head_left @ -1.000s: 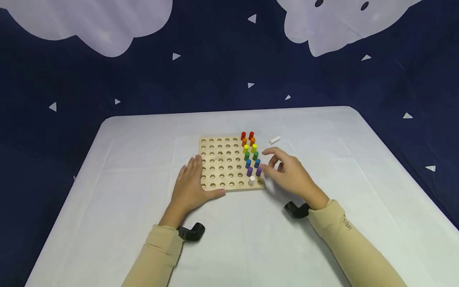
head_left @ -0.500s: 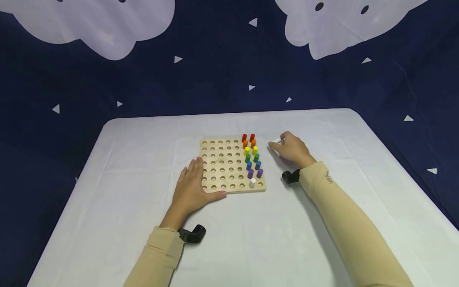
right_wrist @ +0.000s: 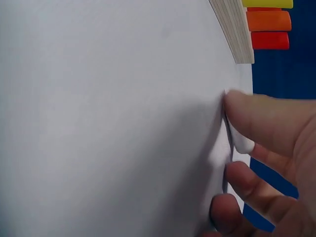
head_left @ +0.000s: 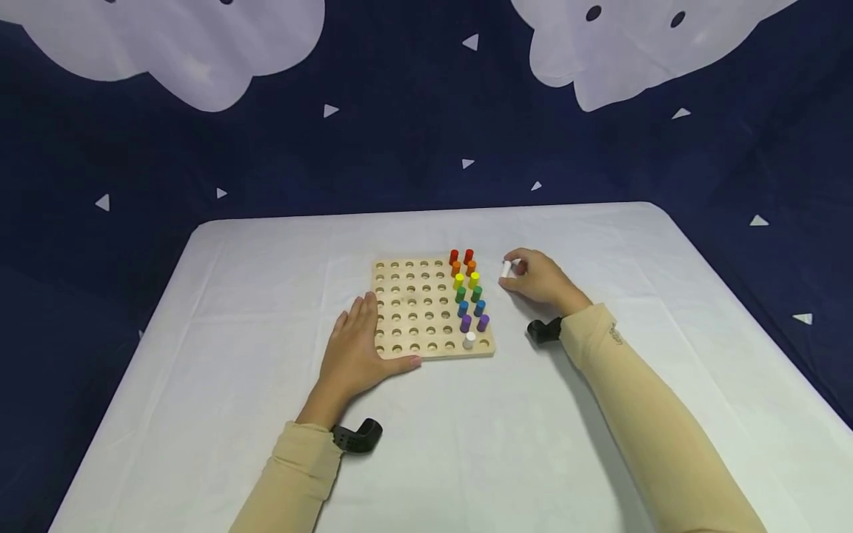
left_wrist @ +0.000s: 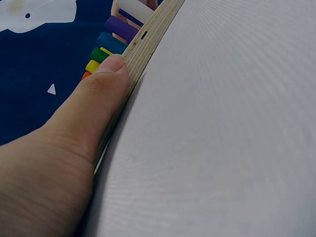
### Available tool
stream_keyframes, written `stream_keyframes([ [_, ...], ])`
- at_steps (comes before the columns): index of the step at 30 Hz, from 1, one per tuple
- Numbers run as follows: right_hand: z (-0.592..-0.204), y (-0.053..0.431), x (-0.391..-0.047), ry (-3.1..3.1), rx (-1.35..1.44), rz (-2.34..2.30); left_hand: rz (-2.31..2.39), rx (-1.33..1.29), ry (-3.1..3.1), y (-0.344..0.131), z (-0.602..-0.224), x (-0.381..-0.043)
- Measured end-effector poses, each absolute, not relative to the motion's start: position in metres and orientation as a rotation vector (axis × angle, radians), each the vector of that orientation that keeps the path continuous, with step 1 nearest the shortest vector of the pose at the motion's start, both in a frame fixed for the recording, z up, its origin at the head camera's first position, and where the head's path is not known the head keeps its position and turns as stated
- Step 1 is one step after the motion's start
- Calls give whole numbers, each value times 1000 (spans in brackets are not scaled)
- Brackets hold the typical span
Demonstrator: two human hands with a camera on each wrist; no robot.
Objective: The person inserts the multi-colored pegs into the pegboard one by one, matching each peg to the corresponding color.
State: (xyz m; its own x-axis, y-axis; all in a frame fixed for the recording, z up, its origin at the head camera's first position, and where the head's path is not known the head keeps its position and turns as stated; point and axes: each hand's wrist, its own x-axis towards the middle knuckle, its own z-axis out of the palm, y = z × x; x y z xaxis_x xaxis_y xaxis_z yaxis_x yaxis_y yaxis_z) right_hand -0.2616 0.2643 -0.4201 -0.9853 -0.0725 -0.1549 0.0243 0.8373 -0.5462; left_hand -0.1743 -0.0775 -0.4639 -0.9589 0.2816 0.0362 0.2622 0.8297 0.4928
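In the head view, my left hand rests on the near left corner of a wooden pegboard, its fingers straight along the left side. The thumb lies against the front edge, as the left wrist view shows too. My right hand pinches a white peg between thumb and fingertips, to the right of the board's far corner. In the right wrist view that white peg is mostly hidden behind the thumb, low over the cloth. Two columns of coloured pegs stand along the board's right side.
Red, orange, yellow, green, blue and purple pegs stand in pairs from back to front. One white peg stands at the near end of the inner column, beside an unfilled corner hole. White cloth covers the table; a dark patterned backdrop hangs behind.
My right hand has moved from beside the blue pegs to the back right and picked up the white peg lying there, which is now turned more upright. The left hand stays put.
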Motion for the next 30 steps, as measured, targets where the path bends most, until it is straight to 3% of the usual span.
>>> stream_keyframes([
  [16, -424, 264, -254, 2909, -15, -818, 783, 461, 2991, -79, -467, -173],
  [30, -416, 260, -214, 3056, -92, -862, 784, 454, 2977, -78, -465, -172],
])
